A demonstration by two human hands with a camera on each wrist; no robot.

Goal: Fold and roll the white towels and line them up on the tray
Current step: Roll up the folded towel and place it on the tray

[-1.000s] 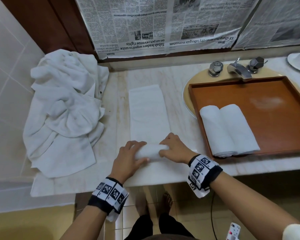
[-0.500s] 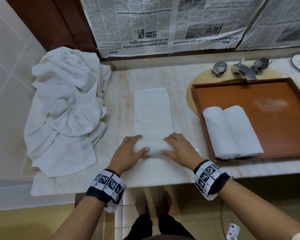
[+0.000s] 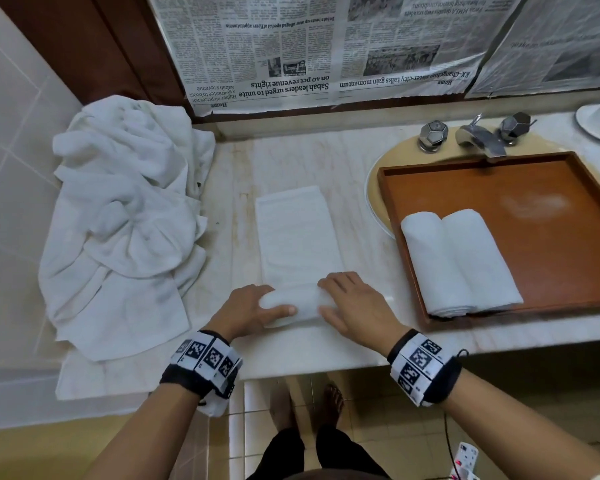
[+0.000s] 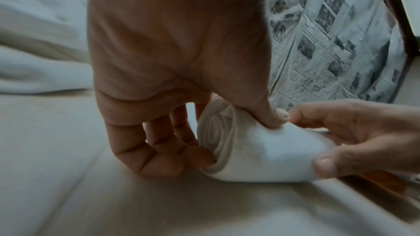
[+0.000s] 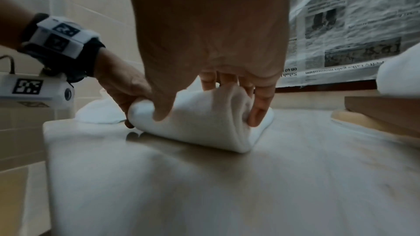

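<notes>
Both hands' fingers [image 3: 333, 282] curled over half-rolled towel [image 3: 290, 304]

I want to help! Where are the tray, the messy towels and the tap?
Brown wooden tray [image 3: 548, 188], head view, bare floor.
Crumpled white towel pile [image 3: 125, 216], head view, middle.
Silver metal tap [image 3: 478, 140], head view, spout.

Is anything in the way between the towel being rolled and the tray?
Nothing visible: only bare counter lies between the half-rolled towel and the tray. Two rolled towels fill its near left corner, with free space beside them.
</notes>
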